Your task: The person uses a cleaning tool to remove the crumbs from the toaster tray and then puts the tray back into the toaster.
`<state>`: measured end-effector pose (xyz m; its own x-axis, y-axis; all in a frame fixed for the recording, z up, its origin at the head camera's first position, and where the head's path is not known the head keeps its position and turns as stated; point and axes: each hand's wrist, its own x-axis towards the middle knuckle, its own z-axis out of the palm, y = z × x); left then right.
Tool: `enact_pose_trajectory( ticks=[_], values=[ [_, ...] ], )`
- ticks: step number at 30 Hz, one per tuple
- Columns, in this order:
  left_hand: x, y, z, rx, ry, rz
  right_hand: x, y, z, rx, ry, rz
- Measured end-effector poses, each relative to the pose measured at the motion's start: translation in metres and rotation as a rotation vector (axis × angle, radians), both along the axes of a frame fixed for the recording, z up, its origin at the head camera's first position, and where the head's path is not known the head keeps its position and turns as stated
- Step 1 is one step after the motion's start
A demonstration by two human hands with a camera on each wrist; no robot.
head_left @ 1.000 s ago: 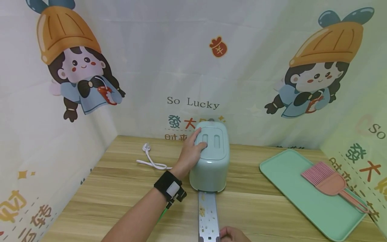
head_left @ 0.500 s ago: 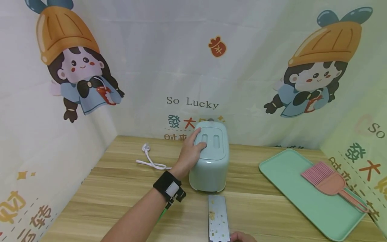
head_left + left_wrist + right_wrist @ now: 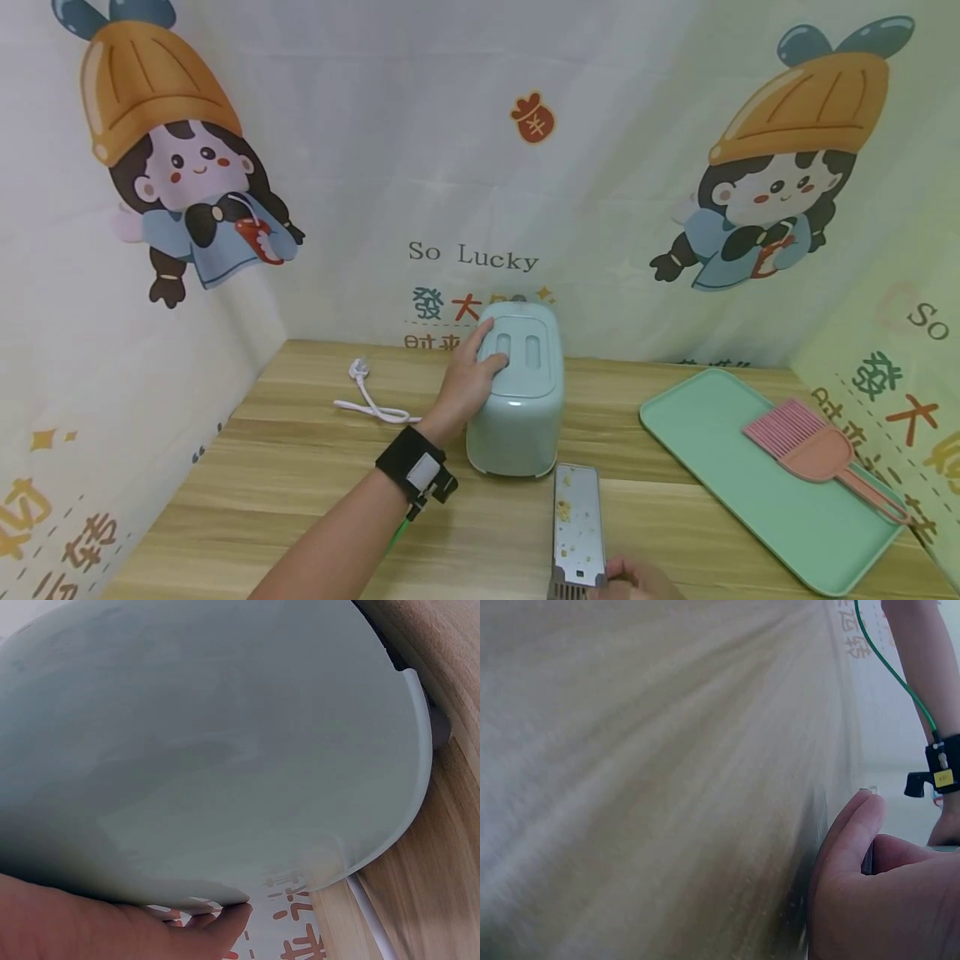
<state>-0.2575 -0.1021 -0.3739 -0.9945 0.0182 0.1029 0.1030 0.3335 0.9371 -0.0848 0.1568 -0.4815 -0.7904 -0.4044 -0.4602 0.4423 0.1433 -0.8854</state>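
A pale green toaster [image 3: 513,437] with two slot-shaped recesses on its top stands near the middle of the table. My left hand [image 3: 461,379] grips its left side, thumb over the top; the left wrist view has the fingertips along the curved housing [image 3: 225,750]. Low in the head view, my right hand [image 3: 637,579] pinches the near right edge of a metal crumb tray [image 3: 577,517] scattered with yellowish crumbs. The tray is fully out, in front and to the right of the toaster. In the right wrist view, thumb and fingers [image 3: 855,825] close together over its edge.
A green serving tray [image 3: 720,467] lies at the right, bearing a pink brush [image 3: 813,446] with comb-like bristles. The toaster's white cord and plug [image 3: 363,387] rest on the wooden table [image 3: 300,492] at the left. Printed cloth [image 3: 360,167] hangs behind and at both sides.
My right hand has drawn the crumb tray clear of the toaster's base and carried it to the right. My left hand has stayed on the toaster; the view shifted slightly.
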Motion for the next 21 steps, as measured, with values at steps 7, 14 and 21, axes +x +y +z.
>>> enact_pose_trajectory(
  ticks=[7,14,21],
  values=[
    [0.000,0.000,-0.001,0.007,0.001,0.005,-0.010,-0.005,0.026,-0.125,-0.099,-0.141],
    [-0.001,0.001,-0.002,0.013,0.009,0.003,-0.023,-0.011,0.037,-0.243,-0.035,-0.226],
    [-0.002,0.002,-0.003,0.040,-0.005,0.008,-0.039,-0.011,0.048,-0.235,0.054,-0.280]
  ],
)
